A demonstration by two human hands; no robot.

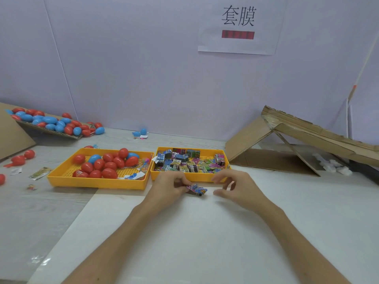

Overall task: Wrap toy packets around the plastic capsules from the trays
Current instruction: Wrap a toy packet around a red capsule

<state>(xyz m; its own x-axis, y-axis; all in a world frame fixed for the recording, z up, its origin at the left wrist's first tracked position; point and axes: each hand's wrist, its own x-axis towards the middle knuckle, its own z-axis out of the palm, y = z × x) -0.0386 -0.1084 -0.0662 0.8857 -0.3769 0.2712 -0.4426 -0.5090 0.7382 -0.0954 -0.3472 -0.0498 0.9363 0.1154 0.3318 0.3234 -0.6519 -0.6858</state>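
So both hands are out over the white desk [205, 238], right in front of the 2 yellow trays. The left hand [170, 190] is pinching 1 small colourful toy packet [197, 190] by its left end, and the packet sits low over the desk, between the 2 hands and just in front of the right tray [200, 178]; can't tell if it actually touches the desk. The right hand [235, 188] is just beside the packet with its fingers loosely curled and thumb apart, nothing in it, not touching the packet as far as I can see. The right tray is packed with a jumble of more packets [190, 161]. The left tray [96, 183] has a heap of plastic capsules [109, 173], mostly red with a couple of blue, plus a few loose scraps in its right corner. Far left there's a tilted cardboard sheet [61, 134] carrying another load of red and blue capsules, and a few red strays [20, 158] lie on the desk near it. On the right is a folded cardboard box [287, 138] propped up like a tent. A paper sign [239, 25] hangs on the wall behind.
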